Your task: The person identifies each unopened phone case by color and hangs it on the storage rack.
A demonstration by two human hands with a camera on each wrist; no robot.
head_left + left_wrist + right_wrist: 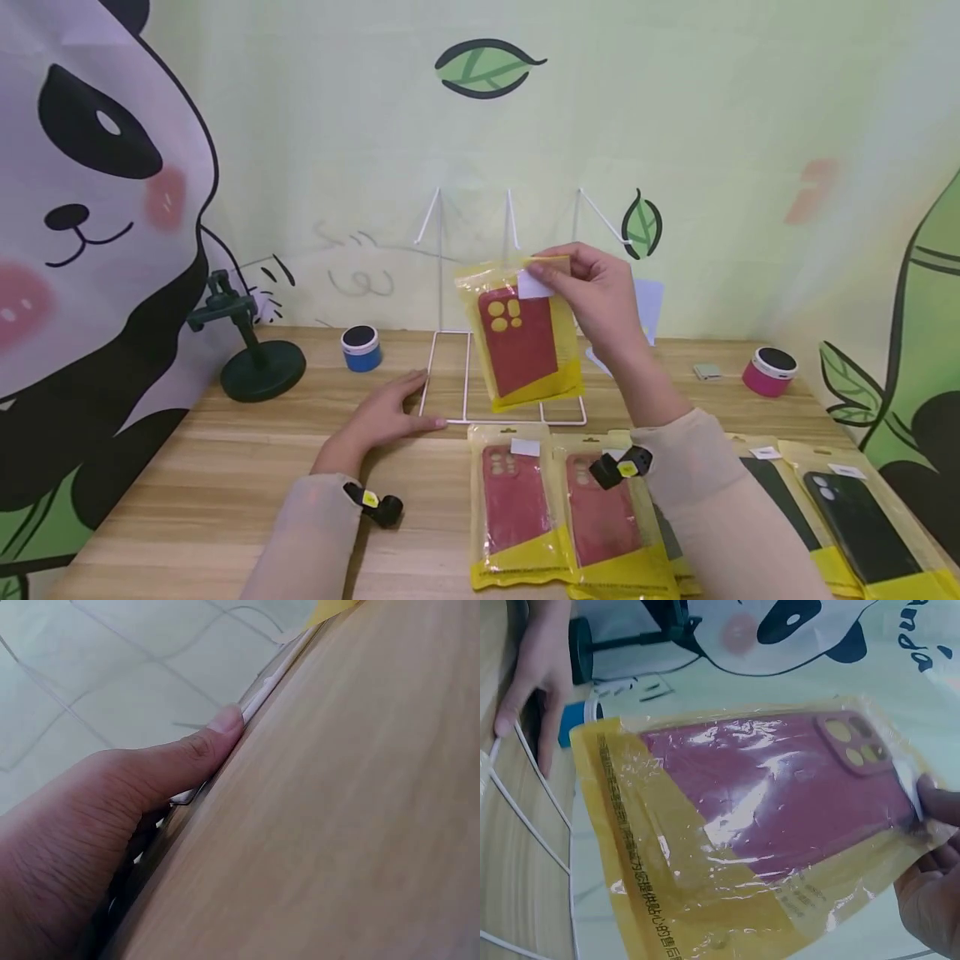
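Pinched by its top edge between thumb and fingers, a red phone case in a yellow-clear bag [517, 342] hangs upright from my right hand [596, 292]. The right wrist view shows the bagged phone case [780, 787] close up, with camera cutouts near the gripped end and a white label partly under the thumb. Behind it stands a white wire rack [467, 375] with several upright prongs. My left hand [386, 408] rests on the table at the rack's front left corner, fingers extended. Its thumb [217, 727] lies against the rack's front bar.
More bagged phone cases lie in front, a red one [517, 500] and a black one [858, 517] among them. A blue speaker [362, 350] and a dark green stand [262, 371] are at the left. At the right sits a pink speaker [770, 372].
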